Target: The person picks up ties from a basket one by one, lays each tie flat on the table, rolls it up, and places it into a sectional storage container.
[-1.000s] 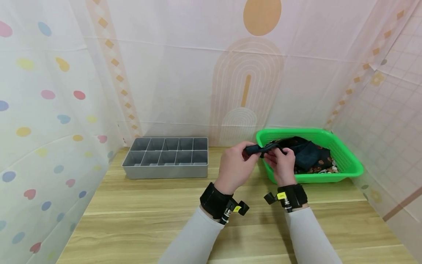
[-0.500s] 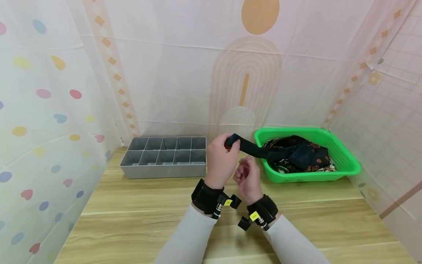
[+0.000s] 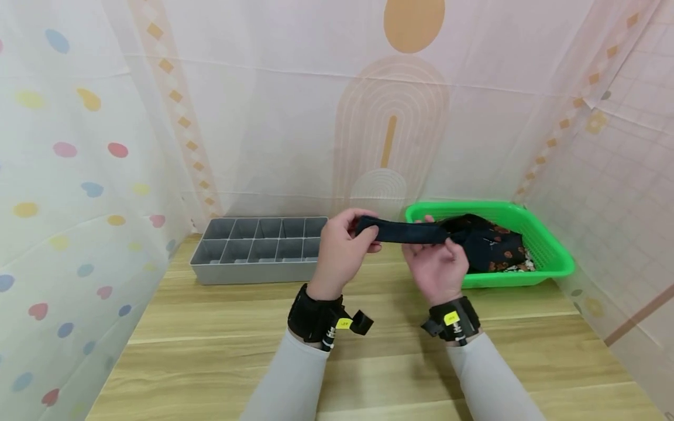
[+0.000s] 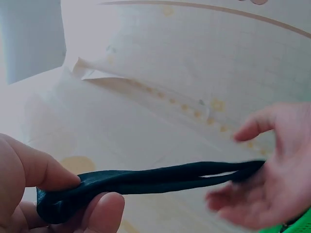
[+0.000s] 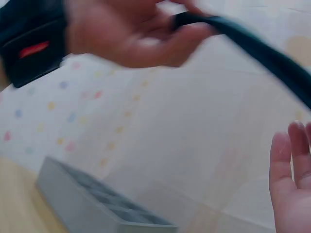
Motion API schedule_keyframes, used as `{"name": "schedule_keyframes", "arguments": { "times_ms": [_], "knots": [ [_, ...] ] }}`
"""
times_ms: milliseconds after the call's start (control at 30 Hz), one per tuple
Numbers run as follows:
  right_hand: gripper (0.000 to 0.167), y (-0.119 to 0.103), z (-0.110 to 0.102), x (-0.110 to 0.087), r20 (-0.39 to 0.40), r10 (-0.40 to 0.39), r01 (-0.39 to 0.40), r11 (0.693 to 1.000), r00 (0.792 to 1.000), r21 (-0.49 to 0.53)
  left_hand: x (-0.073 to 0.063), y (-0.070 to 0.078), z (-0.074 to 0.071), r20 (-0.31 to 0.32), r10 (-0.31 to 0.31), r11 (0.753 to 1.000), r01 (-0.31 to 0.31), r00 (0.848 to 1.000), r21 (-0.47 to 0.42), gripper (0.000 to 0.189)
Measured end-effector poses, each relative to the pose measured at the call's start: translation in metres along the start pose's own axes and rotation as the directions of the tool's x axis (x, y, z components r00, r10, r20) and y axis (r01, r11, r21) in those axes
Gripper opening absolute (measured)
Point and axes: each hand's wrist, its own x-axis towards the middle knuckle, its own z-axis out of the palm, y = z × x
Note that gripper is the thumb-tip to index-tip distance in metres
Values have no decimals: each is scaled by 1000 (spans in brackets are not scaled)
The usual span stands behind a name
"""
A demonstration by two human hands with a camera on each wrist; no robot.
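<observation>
My left hand (image 3: 337, 257) pinches one end of a dark navy strip of folded cloth (image 3: 405, 231) between thumb and fingers. In the left wrist view the cloth band (image 4: 146, 180) runs sideways in two layers, bunched at the pinched end. My right hand (image 3: 437, 270) is palm up under the strip's far end, fingers spread and fairly straight. Past that hand the strip runs toward dark floral cloth (image 3: 505, 245) heaped in the green basket (image 3: 555, 245). The right wrist view shows the open right fingers (image 5: 282, 165) below the strip.
A grey organizer tray (image 3: 258, 273) with several compartments stands at the left on the wooden table (image 3: 237, 345). The basket stands at the right, near the patterned curtain (image 3: 284, 128) behind the table.
My left hand has moved left, drawing the strip out straight. My right hand let go of it, dropped lower left half a second ago, then came back right and turned palm up beneath it.
</observation>
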Motion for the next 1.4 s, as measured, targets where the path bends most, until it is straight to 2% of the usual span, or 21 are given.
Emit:
{"name": "schedule_keyframes", "arguments": {
  "times_ms": [133,233,333,467,567,633,700,767,900,1067,1133,1200,1267,1367,1400],
  "knots": [
    [43,-24,1,2,-66,-69,79,983,995,167,2,1,-12,-31,-18,999,17,999,-41,22],
    [42,-39,0,2,-94,-122,141,964,988,224,4,-1,-18,-56,-30,998,26,998,-65,23],
    [39,-52,0,2,-123,-187,210,954,975,215,5,-2,-25,-81,-35,996,28,996,-89,24],
    [34,-66,3,1,-204,-273,302,945,940,125,4,0,-35,-122,-21,990,4,992,-139,23],
    [34,-77,7,1,-273,-356,365,931,894,-18,6,1,-47,-176,-2,985,-29,984,-173,23],
    [32,-85,11,1,-307,-420,410,906,854,-99,7,1,-57,-218,9,980,-52,976,-193,23],
    [29,-94,14,1,-333,-490,449,871,805,-198,9,0,-67,-260,9,979,-62,966,-197,22],
    [31,-102,19,0,-351,-552,492,834,756,-252,11,-2,-77,-284,9,980,-65,959,-187,21],
    [36,-115,26,-5,-350,-655,541,754,670,-373,17,-10,-96,-290,-3,989,-40,957,-140,20],
    [40,-128,31,-8,-355,-706,571,706,613,-418,16,-22,-116,-267,-40,995,16,963,-94,19],
    [41,-130,30,-7,-345,-715,572,696,609,-434,12,-26,-124,-256,-67,996,50,964,-75,19],
    [44,-130,29,-8,-353,-703,547,706,617,-450,7,-32,-132,-235,-103,994,94,967,-48,20],
    [46,-129,25,-10,-340,-689,508,712,640,-484,0,-43,-139,-211,-148,989,147,966,-20,22],
    [51,-125,18,-20,-333,-649,431,728,684,-533,-14,-62,-154,-171,-230,972,235,958,8,25],
    [52,-123,15,-24,-325,-642,399,720,695,-568,-20,-68,-159,-156,-258,965,263,953,11,26]
  ]
}}
